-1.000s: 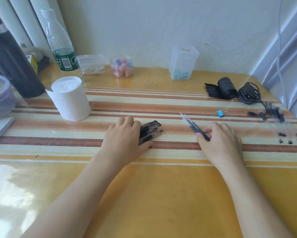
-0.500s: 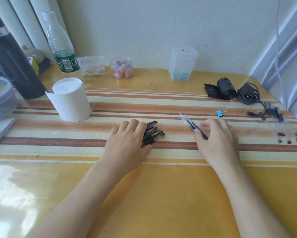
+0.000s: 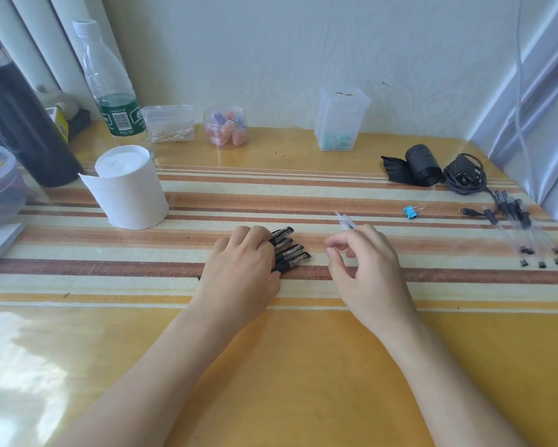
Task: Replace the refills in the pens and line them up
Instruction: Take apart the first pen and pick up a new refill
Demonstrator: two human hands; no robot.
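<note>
Since a moment ago the right hand (image 3: 364, 269) has drifted toward the left hand (image 3: 242, 266), fingers loosely curled. Clear refills (image 3: 344, 220) poke out beyond it; whether it grips them, I cannot tell. The left hand clasps the black pens (image 3: 292, 250), which lie side by side on the desk (image 3: 303, 366).

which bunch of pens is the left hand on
The black bunch, ends poking out under the left hand. The clear pens by the right hand and the clear ones far right are elsewhere.
</note>
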